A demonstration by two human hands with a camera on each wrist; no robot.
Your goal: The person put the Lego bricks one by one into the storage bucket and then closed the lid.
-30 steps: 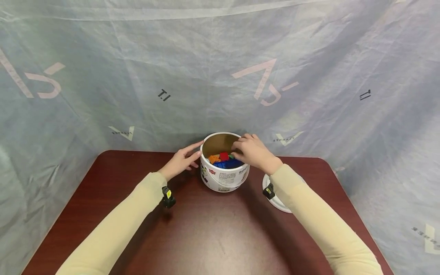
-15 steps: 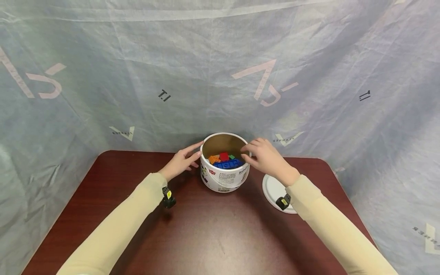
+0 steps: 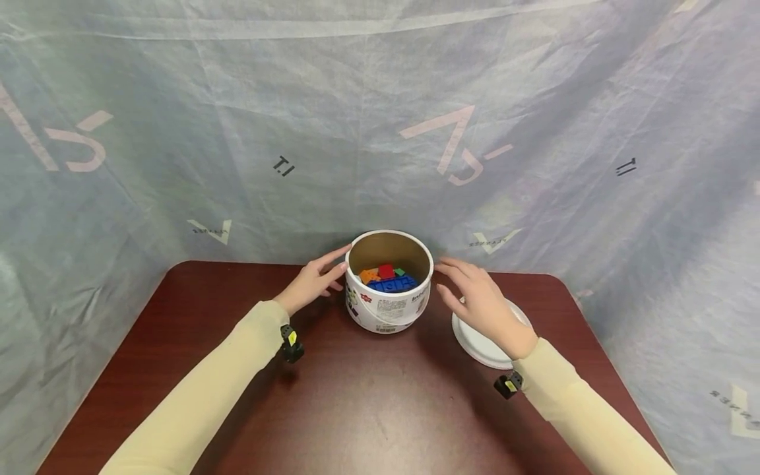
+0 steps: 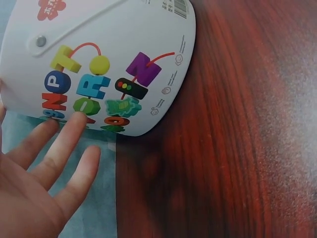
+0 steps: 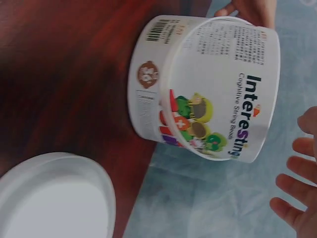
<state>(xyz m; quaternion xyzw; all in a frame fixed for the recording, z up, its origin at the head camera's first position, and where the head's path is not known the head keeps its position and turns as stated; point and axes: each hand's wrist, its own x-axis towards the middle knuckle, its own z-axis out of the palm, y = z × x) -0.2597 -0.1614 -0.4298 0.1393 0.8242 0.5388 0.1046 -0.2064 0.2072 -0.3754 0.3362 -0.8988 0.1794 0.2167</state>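
Observation:
A white printed bucket [image 3: 386, 315] stands upright near the table's far edge, its top uncovered. Inside lie a blue toy piece [image 3: 393, 284], a red block [image 3: 386, 271], an orange piece [image 3: 369, 275] and a small green piece [image 3: 400, 272]. My left hand [image 3: 313, 282] touches the bucket's left side with extended fingers; in the left wrist view those fingers [image 4: 64, 141] spread against its printed wall. To the bucket's right, my right hand [image 3: 479, 297] holds nothing, its fingers spread. The right wrist view shows those fingers [image 5: 292, 191] apart from the bucket wall.
A round white lid [image 3: 483, 340] lies on the dark red table [image 3: 368, 409], partly under my right hand. Behind the bucket and along both sides hangs a grey printed sheet [image 3: 356, 132]. The bucket's thin white handle [image 5: 171, 99] hangs down its side.
From inside the bucket, my right hand has come out over the rim and moved right, uncovering the pieces within. The left hand stays at the bucket's left side.

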